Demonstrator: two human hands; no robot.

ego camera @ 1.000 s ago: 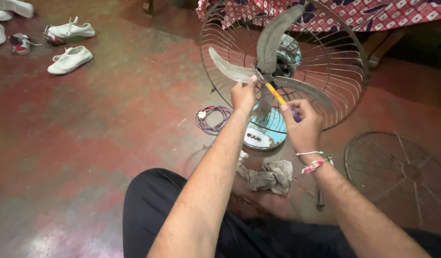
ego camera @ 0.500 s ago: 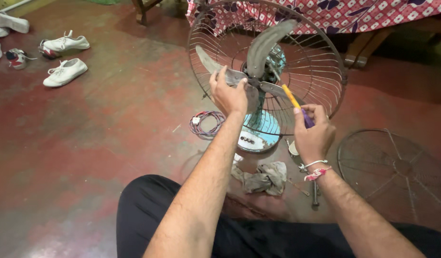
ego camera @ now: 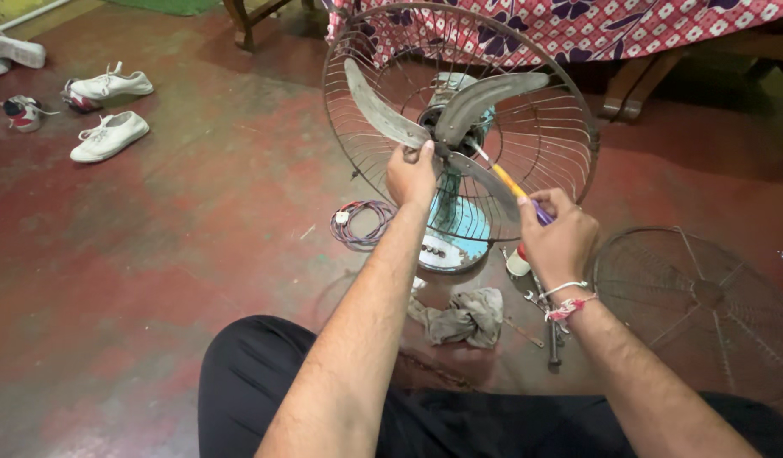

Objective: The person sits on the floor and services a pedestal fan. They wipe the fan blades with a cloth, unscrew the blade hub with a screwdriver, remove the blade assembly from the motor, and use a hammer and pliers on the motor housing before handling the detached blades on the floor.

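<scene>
Since earlier frame, view closer; right hand point(ego camera: 559, 242) drawn back lower, screwdriver point(ego camera: 510, 182) angling up to hub. Near: grey rag point(ego camera: 468, 315) on floor point(ego camera: 196, 237). Right hand closed round screwdriver handle. Left hand point(ego camera: 413, 174) pinches fan blade point(ego camera: 376, 108) beside hub. Farther: rear guard point(ego camera: 570, 110) on table fan. Risk, my judgement: tip slips off screw if blade turns.

Left hand point(ego camera: 413, 174) grips fan blade point(ego camera: 383, 110); right hand point(ego camera: 561, 237) seemingly works screwdriver point(ego camera: 508, 180) at hub.

The screwdriver point(ego camera: 514, 188) tip is hidden behind the fan blade point(ego camera: 485, 174); the loose grille point(ego camera: 705, 309) is cut off at right.
</scene>
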